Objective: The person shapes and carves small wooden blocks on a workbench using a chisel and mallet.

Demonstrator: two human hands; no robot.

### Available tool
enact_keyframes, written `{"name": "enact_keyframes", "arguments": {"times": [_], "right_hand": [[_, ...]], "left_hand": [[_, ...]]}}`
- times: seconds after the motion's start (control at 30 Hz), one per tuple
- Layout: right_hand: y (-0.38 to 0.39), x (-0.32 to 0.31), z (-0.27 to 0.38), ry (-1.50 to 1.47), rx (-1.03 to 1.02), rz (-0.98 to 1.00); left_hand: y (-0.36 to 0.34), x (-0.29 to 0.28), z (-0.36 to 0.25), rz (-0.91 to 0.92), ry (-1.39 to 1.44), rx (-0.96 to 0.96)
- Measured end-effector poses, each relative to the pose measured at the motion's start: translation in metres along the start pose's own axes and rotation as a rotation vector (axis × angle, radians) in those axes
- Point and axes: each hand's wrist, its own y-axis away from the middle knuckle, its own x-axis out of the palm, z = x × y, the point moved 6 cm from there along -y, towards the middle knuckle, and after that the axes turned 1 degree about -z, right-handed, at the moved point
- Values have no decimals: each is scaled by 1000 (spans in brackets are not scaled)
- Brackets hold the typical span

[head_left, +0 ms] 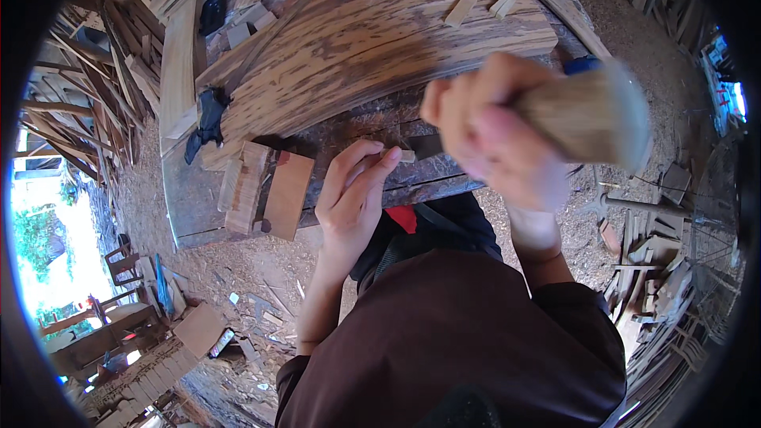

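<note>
My left hand [353,182] pinches a small pale wood piece [407,156] between thumb and fingertips, at the near edge of the workbench [198,218]. To its right, my right hand [499,123] is wrapped round a thick wooden-handled tool [587,115], smeared by motion. The handle's broad round end points right and up toward me. A dark flat blade [428,146] shows between the small wood piece and my right fingers; whether it joins the handle is hidden by the hand. Left of my left hand lie a wood block [243,186] and a flat brown rectangular piece [288,194].
A wide streaked plank [372,28] lies across the bench, bearing two small offcuts [460,10]. A crumpled black thing [208,123] rests at its left end. Scrap wood is heaped at the left [95,71] and the right [654,269]; shavings cover the floor [634,47].
</note>
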Motion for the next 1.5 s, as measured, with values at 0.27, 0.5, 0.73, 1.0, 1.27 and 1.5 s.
{"name": "enact_keyframes", "arguments": {"times": [0.27,0.5,0.73,1.0,1.27,1.5], "right_hand": [[8,2,-8,104,-28,-97],[13,1,-4,79,-12,-110],[12,7,5,55,-54,-93],[14,4,2,74,-85,-165],[19,3,2,114,-126,-173],[17,3,-9,167,-102,-175]], "left_hand": [[-4,-1,-3,-16,-22,6],[0,-1,-3,-1,-19,-6],[-1,-3,-3,-11,-15,-2],[-3,-3,-4,-20,-27,-7],[0,-3,1,-48,-5,-75],[-1,-5,-1,-57,-15,-17]]}}
